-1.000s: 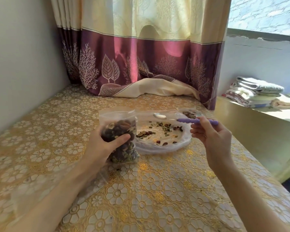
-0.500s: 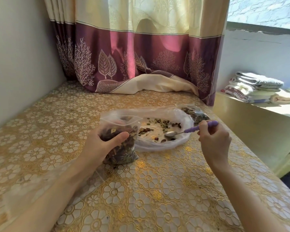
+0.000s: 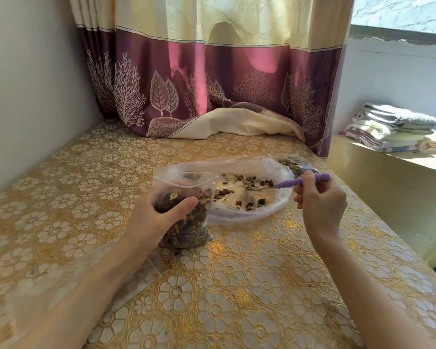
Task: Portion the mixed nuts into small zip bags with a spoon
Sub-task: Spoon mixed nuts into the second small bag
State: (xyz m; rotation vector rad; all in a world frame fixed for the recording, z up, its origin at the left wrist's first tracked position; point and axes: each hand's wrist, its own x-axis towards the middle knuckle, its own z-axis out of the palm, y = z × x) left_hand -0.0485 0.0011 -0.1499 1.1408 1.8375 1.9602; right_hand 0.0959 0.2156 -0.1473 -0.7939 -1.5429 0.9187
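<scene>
Two hands busy: left hand [image 3: 159, 217] grips zip bag [image 3: 186, 212]; right hand [image 3: 320, 200] angles spoon [image 3: 287, 183].

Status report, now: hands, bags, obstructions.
Left hand grips open zip bag. Right hand grips spoon, bowl among nuts. No obstructions.

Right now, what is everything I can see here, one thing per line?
Small zip bag: one, clear, nearly full of nuts, mouth open, upright in the left hand.
Big bag: one, clear, lying open behind it, a few loose nuts inside.
Spoon: one, purple handle, bowl down in the big bag.
Second filled bag: one, clear, behind the big bag, partly hidden.
Tablecloth: one, gold with flowers.
Curtain: cream and maroon, at the back.
Folded towels: a stack, pale, on the ledge at right.
Left hand: grips the small zip bag.
Right hand: holds the spoon.
</scene>
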